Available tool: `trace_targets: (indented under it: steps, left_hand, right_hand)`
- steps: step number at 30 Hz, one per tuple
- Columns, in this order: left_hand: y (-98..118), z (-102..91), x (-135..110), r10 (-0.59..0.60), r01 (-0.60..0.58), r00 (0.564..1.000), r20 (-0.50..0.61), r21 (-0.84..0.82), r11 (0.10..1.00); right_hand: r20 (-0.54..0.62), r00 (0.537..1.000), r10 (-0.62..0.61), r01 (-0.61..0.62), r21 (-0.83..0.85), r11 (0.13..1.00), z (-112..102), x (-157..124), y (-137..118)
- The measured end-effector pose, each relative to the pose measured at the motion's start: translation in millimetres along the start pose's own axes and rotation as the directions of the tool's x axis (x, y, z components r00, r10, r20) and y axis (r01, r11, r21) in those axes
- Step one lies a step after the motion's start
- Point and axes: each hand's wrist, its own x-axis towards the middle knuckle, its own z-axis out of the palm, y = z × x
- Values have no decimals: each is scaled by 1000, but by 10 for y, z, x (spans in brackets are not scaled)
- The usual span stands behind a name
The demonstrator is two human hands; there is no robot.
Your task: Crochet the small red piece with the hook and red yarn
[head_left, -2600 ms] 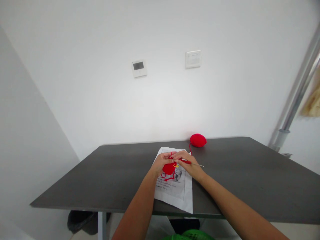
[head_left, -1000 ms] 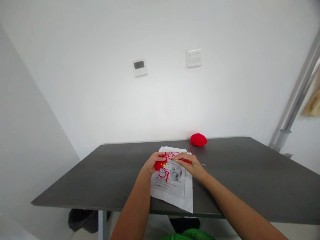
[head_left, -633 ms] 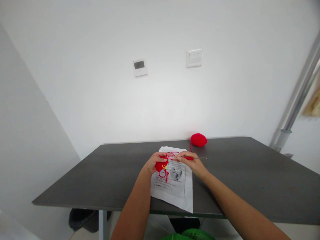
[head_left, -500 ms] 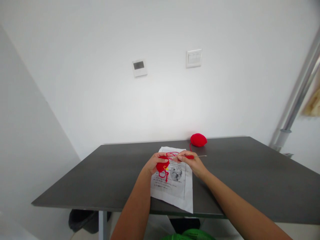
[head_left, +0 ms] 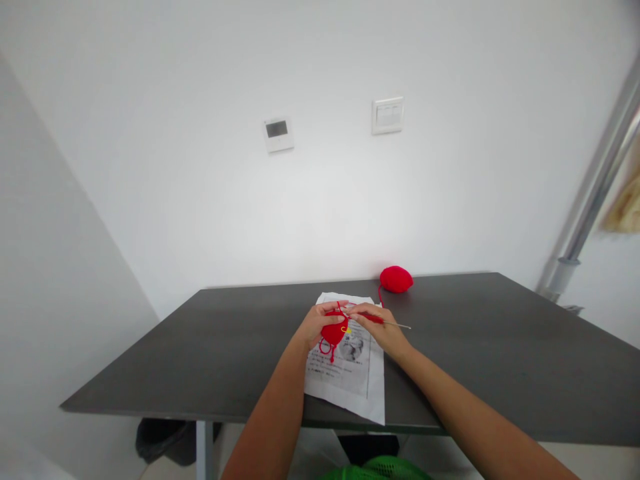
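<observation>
Crochet piece (head_left: 334, 333): red, gripped at its upper edge under the left thumb; body showing just below and to the right of that thumb, over the printed sheet.
Left hand (head_left: 314, 327): grasping the piece, a red strand looped at an extended finger.
Right hand (head_left: 384, 329): grasping the hook, fingertips just beside the piece; contact with it cannot be told.
Hook (head_left: 373, 319): red grip, metal end jutting right past the right hand; opposite tip too small to make out.
Marker (head_left: 346, 330): yellow, at the piece's right side.
Yarn tail (head_left: 332, 355): red, dangling below the piece.
Yarn ball (head_left: 397, 279): red, at the table's far edge, strand leading toward the right hand.
Printed sheet (head_left: 345, 390): white, flat on the table (head_left: 225, 360), beneath both hands.
</observation>
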Motion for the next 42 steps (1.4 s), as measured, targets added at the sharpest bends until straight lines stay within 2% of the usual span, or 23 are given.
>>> trace_targets:
  steps: [4,7,11,14,19,25,34,42]
  left_hand:
    - [-17,28,18,14,-14,1000,-27,2,1000]
    - [-36,41,39,3,-3,1000,-21,17,1000]
    - [-54,49,51,12,-11,1000,-16,56,998]
    - [-53,47,46,35,-35,999,2,94,995]
    - [-50,29,56,68,-66,997,-24,91,994]
    - [-76,0,85,109,-99,989,-103,99,990]
    - [-50,3,72,126,-106,985,-117,165,981]
    - [-36,27,55,108,-89,984,-138,142,986]
  right_hand:
    - [67,994,-92,97,-75,992,-5,-4,-4]
    - [128,987,-97,112,-114,987,-12,-3,7]
    - [100,995,-11,21,-100,995,-14,2,58]
    - [75,995,67,-65,-34,997,-18,10,76]
    - [59,990,129,-133,74,988,-47,33,62]
    - [41,990,133,-137,105,985,-76,54,79]
    - [65,988,142,-149,105,983,-98,62,69]
    - [116,985,131,-144,110,983,-154,67,58]
